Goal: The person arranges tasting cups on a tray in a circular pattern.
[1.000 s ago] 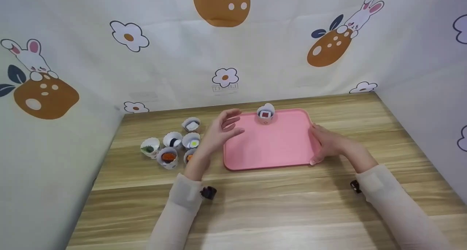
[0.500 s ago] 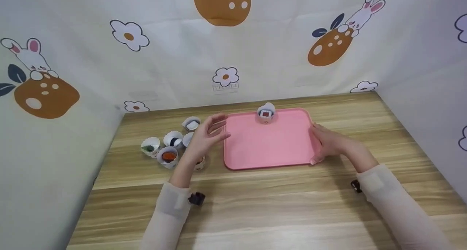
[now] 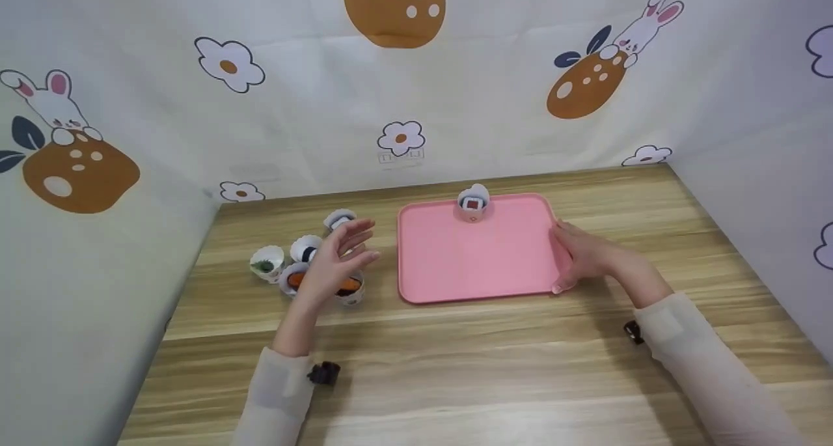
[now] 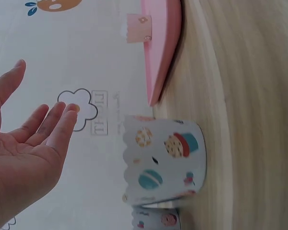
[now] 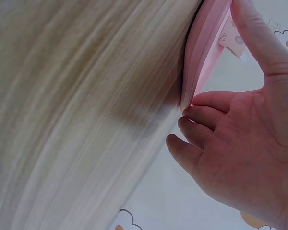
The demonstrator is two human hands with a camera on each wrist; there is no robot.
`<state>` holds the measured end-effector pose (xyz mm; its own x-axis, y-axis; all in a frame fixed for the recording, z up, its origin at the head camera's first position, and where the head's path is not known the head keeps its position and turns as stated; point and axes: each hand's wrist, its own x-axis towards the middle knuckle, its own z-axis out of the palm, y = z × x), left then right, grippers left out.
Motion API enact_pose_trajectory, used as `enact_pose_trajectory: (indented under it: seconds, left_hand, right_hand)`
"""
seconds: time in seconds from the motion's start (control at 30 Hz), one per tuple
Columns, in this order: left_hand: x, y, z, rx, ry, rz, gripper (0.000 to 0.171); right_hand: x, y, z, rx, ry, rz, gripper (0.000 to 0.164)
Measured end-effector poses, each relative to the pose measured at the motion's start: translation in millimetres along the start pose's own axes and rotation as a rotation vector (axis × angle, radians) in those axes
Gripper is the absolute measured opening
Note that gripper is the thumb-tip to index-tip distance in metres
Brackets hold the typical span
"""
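My left hand [image 3: 327,264] hovers over a cluster of patterned paper cups, its fingers loosely spread and holding nothing. The cups contain small sushi pieces: one orange-topped piece [image 3: 348,284] shows beside the hand, while the hand hides part of the group. A nearby cup [image 4: 165,160] stands just off the fingertips in the left wrist view. My right hand [image 3: 586,257] rests against the right edge of a pink rectangular tray [image 3: 478,257], thumb at the near corner and fingers along the side. One paper cup [image 3: 474,211] with a white-and-red sushi roll stands at the tray's back edge.
A cup with green filling [image 3: 267,264] is at the cluster's left, and a scalloped cup [image 3: 338,218] stands at its back. The wooden table [image 3: 488,368] ends at a printed cloth backdrop [image 3: 312,120], with cloth on both sides.
My left hand has moved left and nearer to me, from over the tray's left edge to over the cups. The right hand, the tray and the cup on it have stayed put.
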<state>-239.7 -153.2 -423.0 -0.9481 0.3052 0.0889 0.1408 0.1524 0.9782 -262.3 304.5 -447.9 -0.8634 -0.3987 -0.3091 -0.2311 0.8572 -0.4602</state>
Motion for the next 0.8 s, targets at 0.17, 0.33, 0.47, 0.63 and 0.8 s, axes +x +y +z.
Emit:
enact_pose_trajectory:
  seconds: [0.17, 0.33, 0.47, 0.63, 0.8]
  left_hand:
    - [-11.1, -6.4, -9.4, -0.016, 0.030, -0.009, 0.059]
    - [-22.0, -11.3, -16.7, -0.015, 0.078, -0.044, 0.058]
    - [-29.1, -16.0, -22.2, -0.030, 0.107, -0.044, 0.056]
    - [-36.1, -21.8, -27.7, -0.015, 0.137, -0.071, 0.057]
    - [-41.6, -27.4, -29.9, 0.000, 0.158, -0.104, 0.058]
  right_hand:
    - [-1.0, -0.8, -0.3, -0.007, 0.008, -0.010, 0.129]
    - [-1.8, -1.7, -0.4, -0.016, 0.010, -0.015, 0.129]
    - [-1.9, -1.8, -0.3, -0.026, 0.011, -0.017, 0.130]
    - [-2.0, -1.1, 0.0, -0.025, 0.009, -0.015, 0.130]
    - [-2.1, -1.1, -0.1, -0.020, 0.008, -0.010, 0.130]
